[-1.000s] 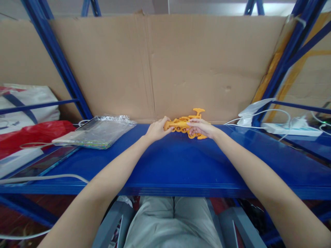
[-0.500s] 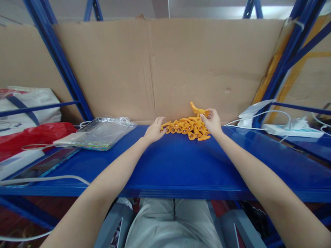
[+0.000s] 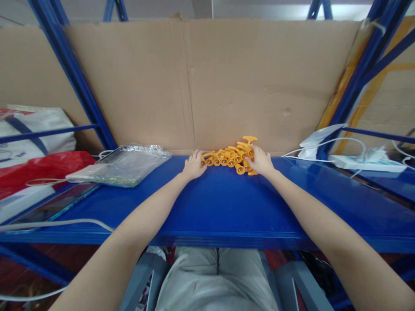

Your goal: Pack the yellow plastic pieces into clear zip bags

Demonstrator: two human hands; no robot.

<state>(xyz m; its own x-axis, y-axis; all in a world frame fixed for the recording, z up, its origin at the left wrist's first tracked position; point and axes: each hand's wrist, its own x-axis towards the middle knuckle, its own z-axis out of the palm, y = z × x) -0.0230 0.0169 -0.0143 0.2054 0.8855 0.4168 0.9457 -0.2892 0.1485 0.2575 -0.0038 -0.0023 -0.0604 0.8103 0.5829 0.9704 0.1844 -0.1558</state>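
A heap of small orange plastic pieces lies on the blue shelf, against the cardboard back wall. My left hand rests at the heap's left end, fingers curled against the pieces. My right hand lies on the heap's right side, fingers bent over a few pieces. One orange piece with a flat top stands up at the back of the heap.
A clear plastic bag lies on the shelf to the left, with a red bag and a white bag beyond. A white power strip and white cables sit at the right. Blue rack posts stand at both sides.
My right hand, which had lifted an orange piece at the back, has come down onto the heap's right side. My left hand has closed in on the left end.
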